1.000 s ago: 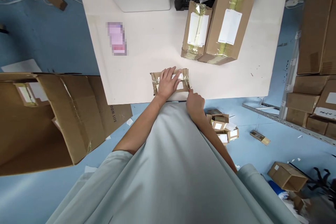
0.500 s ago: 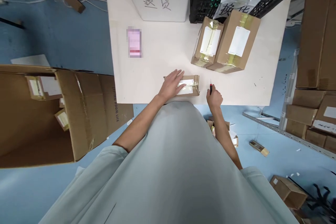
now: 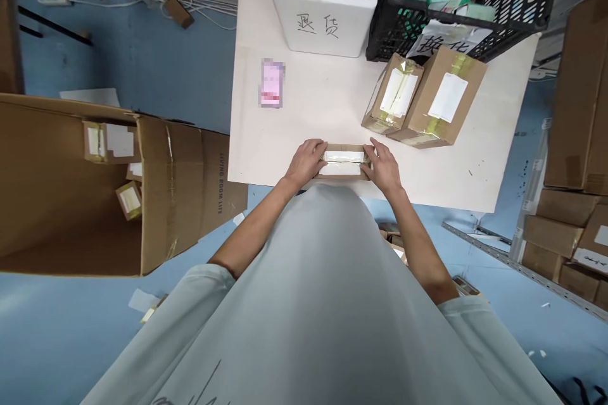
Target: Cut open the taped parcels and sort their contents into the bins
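Observation:
A small flat cardboard box [image 3: 342, 157] with a white label and a slit along its middle lies at the table's near edge. My left hand [image 3: 308, 159] grips its left end, thumb and fingers curled on the corners. At the opposite end my right hand [image 3: 382, 166] holds the box, thumb on the near side and fingers on the far side. The red and black knife seen earlier is not visible; whether it is tucked in the right palm I cannot tell.
Two taped boxes [image 3: 446, 101] stand at the back right of the white table [image 3: 313, 101]. Behind are a white foam bin [image 3: 327, 28] and a black crate [image 3: 403, 25]. A blurred pink item [image 3: 272, 83] lies left. A large open carton [image 3: 175, 183] stands left of the table.
My right hand has moved left from the bare tabletop to the box's right end, and the knife has gone from sight. My left hand has shifted to the left end. The view has shifted.

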